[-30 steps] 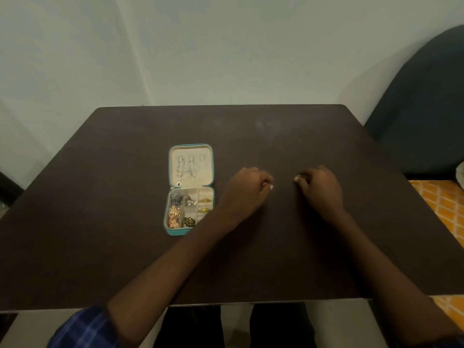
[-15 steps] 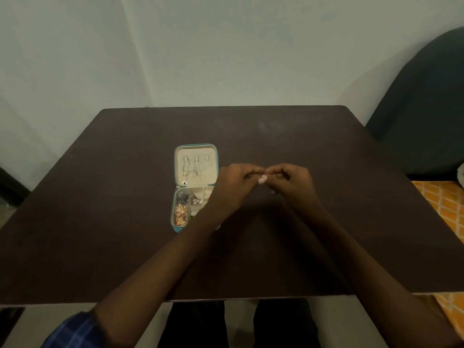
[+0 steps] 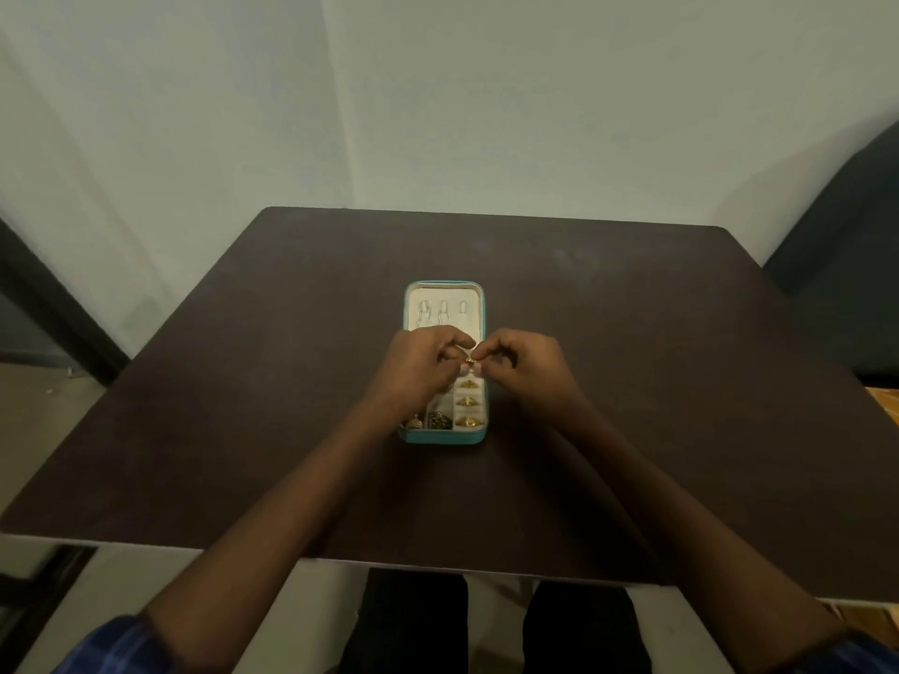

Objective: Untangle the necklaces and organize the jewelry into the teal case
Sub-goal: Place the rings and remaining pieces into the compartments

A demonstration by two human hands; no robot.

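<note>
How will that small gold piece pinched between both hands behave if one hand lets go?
The gold piece looks tiny between the left hand and right hand, so it is probably very light and easily dropped. Held above the open teal case, it would likely fall among the compartments. Whether a floppy chain trails from it cannot be told.

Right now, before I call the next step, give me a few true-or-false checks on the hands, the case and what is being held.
1. The teal case lies open on the table. True.
2. The left hand rests flat on the table, away from the right hand. False: both are raised over the case, fingertips meeting.
3. A small gold piece is pinched between the two hands. True.
4. The case's right-hand compartments are empty. False: they hold gold pieces.
</note>
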